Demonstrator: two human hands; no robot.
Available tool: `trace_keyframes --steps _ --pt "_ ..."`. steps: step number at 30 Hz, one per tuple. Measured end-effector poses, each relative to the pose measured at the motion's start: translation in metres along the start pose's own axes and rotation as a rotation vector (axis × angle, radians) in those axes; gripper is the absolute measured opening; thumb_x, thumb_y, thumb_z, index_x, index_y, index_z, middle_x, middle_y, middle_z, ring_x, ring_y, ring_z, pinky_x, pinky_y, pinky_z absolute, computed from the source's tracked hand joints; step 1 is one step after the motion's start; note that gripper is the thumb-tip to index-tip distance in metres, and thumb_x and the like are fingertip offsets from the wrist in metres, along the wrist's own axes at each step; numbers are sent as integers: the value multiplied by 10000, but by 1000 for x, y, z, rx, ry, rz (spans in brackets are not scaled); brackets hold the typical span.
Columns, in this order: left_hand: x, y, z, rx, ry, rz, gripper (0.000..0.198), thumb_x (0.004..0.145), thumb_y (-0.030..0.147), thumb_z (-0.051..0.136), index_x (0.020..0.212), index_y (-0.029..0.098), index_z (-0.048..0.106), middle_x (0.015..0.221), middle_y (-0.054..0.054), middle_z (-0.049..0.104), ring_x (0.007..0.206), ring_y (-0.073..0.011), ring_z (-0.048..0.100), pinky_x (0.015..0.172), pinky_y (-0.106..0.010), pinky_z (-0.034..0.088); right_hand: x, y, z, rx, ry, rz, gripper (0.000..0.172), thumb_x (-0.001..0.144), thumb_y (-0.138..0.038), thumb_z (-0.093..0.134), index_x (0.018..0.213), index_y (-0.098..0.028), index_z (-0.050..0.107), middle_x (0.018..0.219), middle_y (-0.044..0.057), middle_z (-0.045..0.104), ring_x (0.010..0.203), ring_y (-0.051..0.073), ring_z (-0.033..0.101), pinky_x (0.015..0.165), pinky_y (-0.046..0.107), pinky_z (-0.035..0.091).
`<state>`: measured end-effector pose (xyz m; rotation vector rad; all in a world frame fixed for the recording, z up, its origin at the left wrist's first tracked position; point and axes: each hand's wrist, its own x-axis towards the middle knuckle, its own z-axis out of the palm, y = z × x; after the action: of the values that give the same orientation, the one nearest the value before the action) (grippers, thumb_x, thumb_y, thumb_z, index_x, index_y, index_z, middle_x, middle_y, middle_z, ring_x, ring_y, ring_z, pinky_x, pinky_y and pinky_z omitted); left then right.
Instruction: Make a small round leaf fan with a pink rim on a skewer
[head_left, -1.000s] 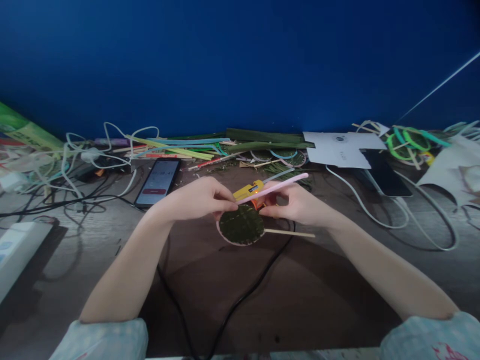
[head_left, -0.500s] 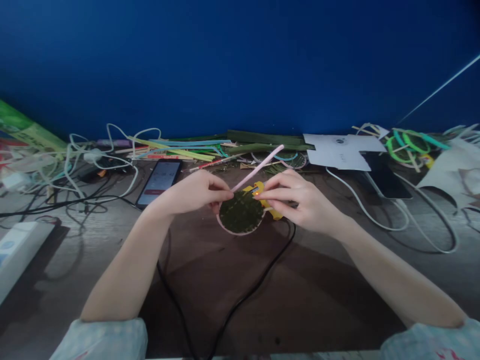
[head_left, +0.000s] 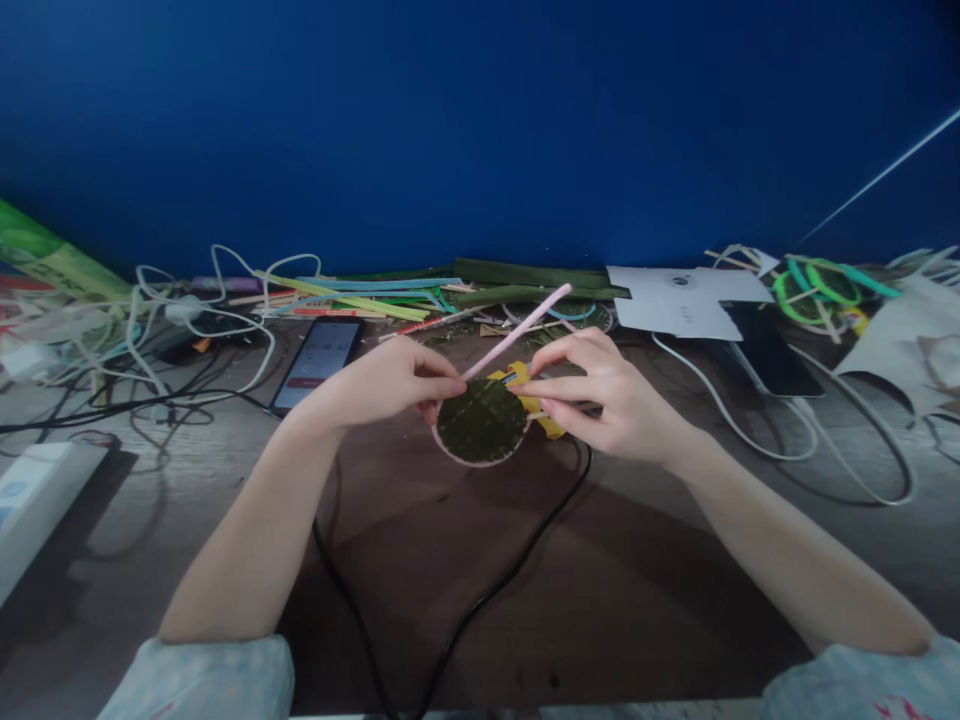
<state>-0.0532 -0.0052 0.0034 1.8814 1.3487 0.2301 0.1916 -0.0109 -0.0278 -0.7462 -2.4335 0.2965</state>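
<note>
A round dark green woven disc [head_left: 481, 420] with a pink rim is held above the wooden desk [head_left: 420, 560]. My left hand [head_left: 390, 385] pinches its upper left edge together with the lower end of a pink strip [head_left: 517, 330] that slants up to the right. My right hand [head_left: 600, 395] has its fingers closed on the disc's upper right edge. A yellow glue gun [head_left: 529, 395] lies just behind the disc, mostly hidden by my right hand, its black cord [head_left: 487, 595] running toward me.
A phone [head_left: 316, 362] with a lit screen lies left of the hands. White cables [head_left: 187, 310] tangle at the left, coloured strips [head_left: 375, 295] and green leaves [head_left: 525, 275] line the back. White card [head_left: 682, 300], another phone [head_left: 765, 345] and green rings [head_left: 814, 280] lie at right.
The pink strip has swung from nearly level to slanting steeply upward. My right hand has moved onto the disc's right edge, covering the glue gun, and the thin stick is no longer seen.
</note>
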Motion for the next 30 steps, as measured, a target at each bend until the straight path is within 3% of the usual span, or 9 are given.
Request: trace_keyframes --steps 19,25,30 --pt "1 -2 2 -20 -31 14 272 768 402 552 769 183 713 564 11 648 555 -109 570 525 -185 398 1 0 -1 27 -10 -30 210 840 -195 498 924 -249 683 966 67 594 915 218 495 831 422 390" --pt "2 -2 3 10 -64 23 259 768 385 549 798 191 718 566 20 649 549 -102 557 517 -179 383 1 -2 -8 108 -63 7 138 808 -185 570 929 -220 626 976 66 563 985 214 476 885 393 382" --pt "3 -2 5 38 -113 41 317 778 432 528 804 176 714 577 12 647 560 -107 562 522 -181 385 0 -4 -8 115 -147 47 221 754 -233 651 966 -221 593 1037 73 543 1048 244 449 918 422 351"
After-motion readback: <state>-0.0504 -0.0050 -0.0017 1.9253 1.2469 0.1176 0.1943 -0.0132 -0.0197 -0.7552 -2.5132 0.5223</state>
